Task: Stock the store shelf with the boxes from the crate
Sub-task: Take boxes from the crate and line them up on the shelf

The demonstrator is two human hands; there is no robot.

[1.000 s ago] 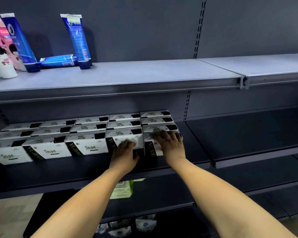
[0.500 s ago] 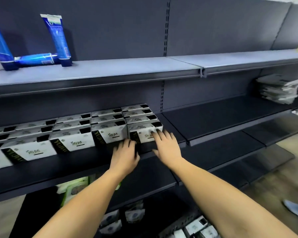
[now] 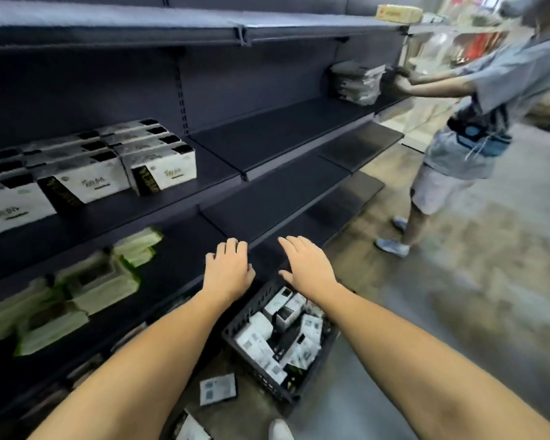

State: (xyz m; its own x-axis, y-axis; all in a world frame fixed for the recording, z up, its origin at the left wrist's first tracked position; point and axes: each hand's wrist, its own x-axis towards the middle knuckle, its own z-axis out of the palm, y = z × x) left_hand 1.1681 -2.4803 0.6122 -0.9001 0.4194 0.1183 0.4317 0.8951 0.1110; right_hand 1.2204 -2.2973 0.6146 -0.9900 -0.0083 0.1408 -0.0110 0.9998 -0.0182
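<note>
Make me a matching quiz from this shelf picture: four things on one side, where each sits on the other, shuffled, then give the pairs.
Things:
1. crate
2. green packs
3. grey packet stack
4. white boxes in rows

Places:
A. middle shelf, left
B. lower shelf, left
C. floor, by the shelving's foot
D. middle shelf, far right end

Pairs: 1-C, 2-B, 3-D, 4-A.

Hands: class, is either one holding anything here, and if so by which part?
Nothing is held. The left hand and right hand are both empty, fingers relaxed, near the crate.
</note>
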